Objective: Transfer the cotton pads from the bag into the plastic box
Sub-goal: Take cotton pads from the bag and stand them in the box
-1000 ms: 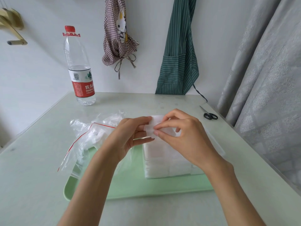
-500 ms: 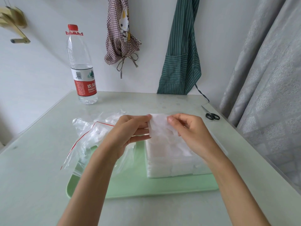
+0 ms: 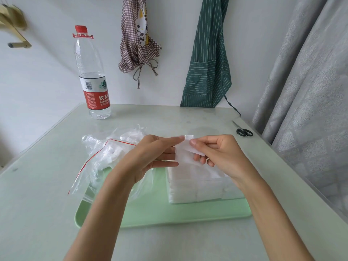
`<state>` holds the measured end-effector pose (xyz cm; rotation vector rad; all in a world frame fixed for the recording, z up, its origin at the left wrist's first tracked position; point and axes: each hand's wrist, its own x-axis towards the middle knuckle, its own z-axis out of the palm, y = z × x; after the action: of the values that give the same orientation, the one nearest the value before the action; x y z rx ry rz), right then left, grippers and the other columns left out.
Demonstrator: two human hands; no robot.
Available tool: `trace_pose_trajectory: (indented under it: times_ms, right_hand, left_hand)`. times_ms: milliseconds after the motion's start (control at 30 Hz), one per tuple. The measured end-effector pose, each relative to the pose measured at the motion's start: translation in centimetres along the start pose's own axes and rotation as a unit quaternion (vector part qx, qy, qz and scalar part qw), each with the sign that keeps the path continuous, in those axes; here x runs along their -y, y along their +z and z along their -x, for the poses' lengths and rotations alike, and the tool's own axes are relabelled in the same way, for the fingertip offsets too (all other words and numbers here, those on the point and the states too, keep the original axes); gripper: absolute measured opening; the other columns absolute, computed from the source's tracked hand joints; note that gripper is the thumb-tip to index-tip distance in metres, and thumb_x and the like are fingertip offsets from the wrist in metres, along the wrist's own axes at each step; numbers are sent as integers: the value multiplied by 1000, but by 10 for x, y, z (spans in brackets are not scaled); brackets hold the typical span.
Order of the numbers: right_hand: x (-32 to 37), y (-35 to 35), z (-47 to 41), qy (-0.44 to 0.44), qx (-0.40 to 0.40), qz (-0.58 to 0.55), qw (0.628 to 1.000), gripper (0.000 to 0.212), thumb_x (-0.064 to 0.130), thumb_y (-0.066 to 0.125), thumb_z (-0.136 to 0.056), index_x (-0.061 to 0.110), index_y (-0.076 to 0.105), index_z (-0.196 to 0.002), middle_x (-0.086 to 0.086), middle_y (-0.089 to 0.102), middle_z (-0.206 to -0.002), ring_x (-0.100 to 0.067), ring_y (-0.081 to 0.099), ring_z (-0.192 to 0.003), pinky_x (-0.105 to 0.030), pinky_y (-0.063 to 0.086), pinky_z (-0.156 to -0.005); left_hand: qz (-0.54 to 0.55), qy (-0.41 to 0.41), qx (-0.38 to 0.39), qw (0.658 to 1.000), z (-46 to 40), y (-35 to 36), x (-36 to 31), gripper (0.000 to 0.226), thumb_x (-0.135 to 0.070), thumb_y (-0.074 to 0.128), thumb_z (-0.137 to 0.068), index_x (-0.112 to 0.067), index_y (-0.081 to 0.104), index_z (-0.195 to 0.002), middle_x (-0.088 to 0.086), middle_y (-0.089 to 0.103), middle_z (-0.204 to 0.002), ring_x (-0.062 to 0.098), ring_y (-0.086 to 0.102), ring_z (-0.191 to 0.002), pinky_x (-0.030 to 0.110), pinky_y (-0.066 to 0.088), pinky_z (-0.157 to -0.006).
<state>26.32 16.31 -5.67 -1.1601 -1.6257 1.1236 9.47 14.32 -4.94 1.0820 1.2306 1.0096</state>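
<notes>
Forearms are seen reaching in from the near edge of the pale tabletop (image 3: 47, 213). A light green tray (image 3: 169, 213) is laid closest to the viewer, and a clear plastic box (image 3: 199, 193) is set on its right part; white cotton pads are packed in rows inside it. A single cotton pad (image 3: 183, 154) is held above the box between the two hands. The grip of the left hand (image 3: 150, 157) is closed on the pad's left edge, with the index finger stretched along the top and the other fingers extended beneath. The grip of the right hand (image 3: 216, 155) is pinched on the pad's upper right part, thumb and forefinger together on it, the remaining fingers curled under.

To the left of the hands a crumpled clear bag (image 3: 105, 157) with a red zip line is spread partly over the tray's left end and partly on the tabletop; more white pads are visible through it.

Further back, black-handled scissors (image 3: 243, 131) are laid near the right edge, and a water bottle (image 3: 92, 76) with a red cap and red label is stood upright at the far left. On the wall behind, a checked cloth (image 3: 139, 44) with a cartoon rabbit and a green striped apron (image 3: 207, 68) are hung. Grey curtains (image 3: 305, 81) are drawn along the right side.
</notes>
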Motion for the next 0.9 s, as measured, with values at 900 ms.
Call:
trace_pose_trajectory:
  times_ms: [900]
  right_hand:
    - [0, 6, -1, -237, -108, 97, 961, 8, 19, 78, -74, 25, 74, -78, 11, 67, -73, -4, 57, -63, -11, 38, -58]
  left_hand:
    - [113, 21, -61, 992, -1, -2, -2, 15, -10, 56, -86, -8, 68, -78, 7, 72, -71, 16, 67, -58, 26, 59, -58]
